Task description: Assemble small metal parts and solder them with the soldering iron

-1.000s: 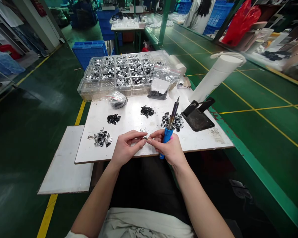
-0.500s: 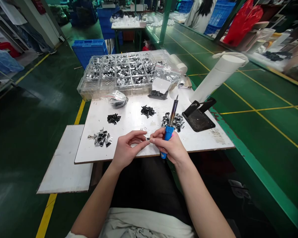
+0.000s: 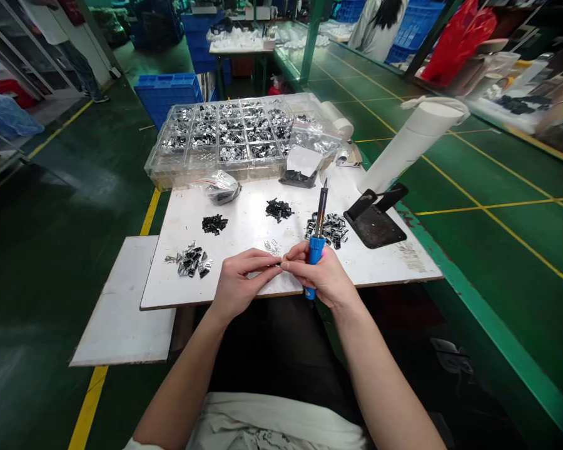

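Note:
My left hand (image 3: 241, 281) pinches a tiny dark and silvery part (image 3: 278, 264), mostly hidden by the fingertips. The thumb and forefinger of my right hand (image 3: 321, 275) meet it at the same spot. A blue-handled soldering iron (image 3: 315, 251) stands upright in my right hand, tip up. Just beyond the fingers lie small thin metal pieces (image 3: 271, 247). Black and silver parts form a pile (image 3: 327, 230) behind the iron and another pile (image 3: 193, 260) left of my left hand. Two heaps of small black parts, one left (image 3: 214, 224) and one central (image 3: 279, 210), lie farther back.
A clear compartment box (image 3: 169, 170) of metal parts spans the back of the white board (image 3: 244, 234). Plastic bags (image 3: 223, 189) lie before it. At right are a black metal stand (image 3: 375, 226) and a white cylinder (image 3: 410, 147). A person (image 3: 75, 56) stands far left.
My left fingers have closed closer together around the tiny part. The soldering iron has tilted slightly left, towards upright. In the background, the person at far left has shifted right.

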A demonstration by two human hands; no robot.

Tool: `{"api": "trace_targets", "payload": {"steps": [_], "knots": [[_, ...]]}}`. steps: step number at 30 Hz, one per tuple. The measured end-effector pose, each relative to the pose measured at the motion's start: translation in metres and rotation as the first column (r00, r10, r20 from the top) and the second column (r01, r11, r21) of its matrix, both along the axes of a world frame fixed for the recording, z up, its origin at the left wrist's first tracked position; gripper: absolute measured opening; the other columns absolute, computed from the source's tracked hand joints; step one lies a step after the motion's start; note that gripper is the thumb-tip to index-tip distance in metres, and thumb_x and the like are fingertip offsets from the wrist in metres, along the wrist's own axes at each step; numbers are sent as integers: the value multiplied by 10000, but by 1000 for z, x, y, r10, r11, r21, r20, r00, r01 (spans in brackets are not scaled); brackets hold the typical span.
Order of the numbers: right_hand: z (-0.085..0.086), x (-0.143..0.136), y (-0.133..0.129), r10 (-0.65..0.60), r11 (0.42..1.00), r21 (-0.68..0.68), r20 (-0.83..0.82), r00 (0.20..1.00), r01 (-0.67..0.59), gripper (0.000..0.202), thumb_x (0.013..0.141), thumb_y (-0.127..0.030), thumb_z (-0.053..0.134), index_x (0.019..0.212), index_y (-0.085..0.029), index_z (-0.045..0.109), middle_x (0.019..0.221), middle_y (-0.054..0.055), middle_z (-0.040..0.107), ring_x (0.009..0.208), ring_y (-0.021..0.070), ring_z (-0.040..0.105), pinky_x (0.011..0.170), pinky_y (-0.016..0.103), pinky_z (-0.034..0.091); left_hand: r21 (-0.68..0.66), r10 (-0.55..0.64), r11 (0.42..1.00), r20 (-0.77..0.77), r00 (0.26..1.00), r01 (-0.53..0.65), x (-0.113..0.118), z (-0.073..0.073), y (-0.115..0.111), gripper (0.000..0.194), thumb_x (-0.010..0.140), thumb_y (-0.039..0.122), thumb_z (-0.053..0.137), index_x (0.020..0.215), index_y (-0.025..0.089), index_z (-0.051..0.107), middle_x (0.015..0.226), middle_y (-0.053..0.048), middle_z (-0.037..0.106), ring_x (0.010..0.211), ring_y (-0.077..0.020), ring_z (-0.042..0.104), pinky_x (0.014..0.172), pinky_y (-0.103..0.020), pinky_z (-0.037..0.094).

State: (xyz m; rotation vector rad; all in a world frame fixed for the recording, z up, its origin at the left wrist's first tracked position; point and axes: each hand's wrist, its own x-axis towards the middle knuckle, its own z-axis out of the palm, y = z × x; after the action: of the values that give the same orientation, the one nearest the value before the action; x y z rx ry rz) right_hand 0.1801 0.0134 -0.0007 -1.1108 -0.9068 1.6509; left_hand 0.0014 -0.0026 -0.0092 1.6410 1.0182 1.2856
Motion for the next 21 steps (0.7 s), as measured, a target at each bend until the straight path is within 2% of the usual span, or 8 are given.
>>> {"api": "trace_targets", "payload": {"steps": [8,15,21], "knots": [[1,-1,0,-10,1000,-19,39,999,11,402,479,-250,951,723,-150,649,479,-69,526,372,42,395,328,167,245,-17,-26,1000,-10,1000,26,-1,1,1,178,866,171,740,1016,222,820,980,-72,765,892,-193,719,762,-285,587],[5,-4,0,-32,998,-43,89,996,36,441,438,-292,961,716,-147,651,488,-60,534,387,57,421,331,180,254,89,16,996,-46,999,-12,1,1,0,171,870,133,724,996,206,813,968,-77,775,885,-195,722,788,-306,587],[0,-5,-5,-51,998,54,119,992,45,413,518,-343,938,770,-147,677,478,-68,504,402,69,436,347,186,266,-69,-18,997,18,1000,19,0,3,2,118,866,160,725,948,183,807,970,-82,768,921,-196,713,803,-282,590]]}}
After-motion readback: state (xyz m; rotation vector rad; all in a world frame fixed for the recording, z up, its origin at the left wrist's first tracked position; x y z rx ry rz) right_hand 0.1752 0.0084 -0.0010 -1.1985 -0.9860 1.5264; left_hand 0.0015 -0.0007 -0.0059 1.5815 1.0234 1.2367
